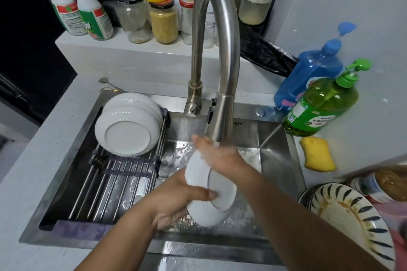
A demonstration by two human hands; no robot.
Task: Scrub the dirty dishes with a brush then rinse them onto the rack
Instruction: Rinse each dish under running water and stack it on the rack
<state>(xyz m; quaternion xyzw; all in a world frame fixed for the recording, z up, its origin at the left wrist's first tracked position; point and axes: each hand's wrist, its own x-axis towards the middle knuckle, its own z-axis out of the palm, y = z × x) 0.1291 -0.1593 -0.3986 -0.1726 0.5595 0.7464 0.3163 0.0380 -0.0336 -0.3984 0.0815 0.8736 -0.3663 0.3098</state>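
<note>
The white bowl [204, 185], gripped at its rim by the left hand [176, 200], should be turned under the stream while the right hand [218, 156], fingers straight, rubs its far side.

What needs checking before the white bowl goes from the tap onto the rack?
1. Grip: left hand grips the white bowl, thumb on its base: ok.
2. Rinse: right hand rubs the bowl under the faucet stream; suds on that hand: not ok.
3. Inside of the bowl clean: faces away, cannot tell.
4. Rack space: bare bars in front of the stacked ribbed bowls: ok.
5. Path from the sink to the rack: nothing in between: ok.
</note>
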